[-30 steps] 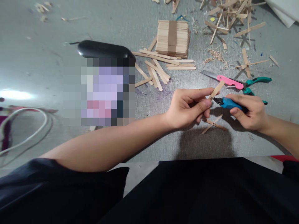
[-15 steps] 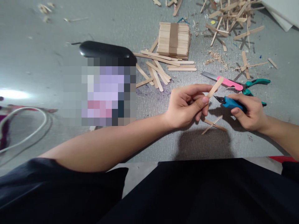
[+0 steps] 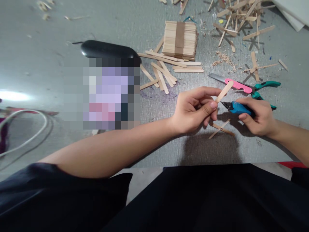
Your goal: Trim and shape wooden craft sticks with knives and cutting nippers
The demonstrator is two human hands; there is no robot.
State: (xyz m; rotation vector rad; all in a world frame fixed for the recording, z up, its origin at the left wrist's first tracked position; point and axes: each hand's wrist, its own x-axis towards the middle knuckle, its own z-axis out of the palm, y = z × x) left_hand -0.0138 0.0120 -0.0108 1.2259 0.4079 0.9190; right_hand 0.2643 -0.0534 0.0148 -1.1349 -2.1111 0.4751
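Between thumb and fingers, my left hand [image 3: 196,108] pinches a pale wooden craft stick [image 3: 225,90], which slants up to the right. My right hand [image 3: 257,114] is wrapped round a blue-handled cutting tool [image 3: 238,108], its dark tip pointing left, close to the lower part of the stick. Below the hands, two crossed sticks [image 3: 221,129] lie on the grey table [image 3: 154,148]. Just above the right hand are a pink knife [image 3: 238,85] with its blade out and green-handled pliers [image 3: 267,84].
A banded stack of sticks [image 3: 180,40] stands at the back middle, with loose sticks [image 3: 164,72] before it. Crossed sticks [image 3: 246,16] are heaped at the back right. A black case [image 3: 108,50] and a white cable [image 3: 26,111] lie to the left.
The craft stick in my left hand has shifted very slightly to the right. Both hands keep the same grips, and the view has moved a little.
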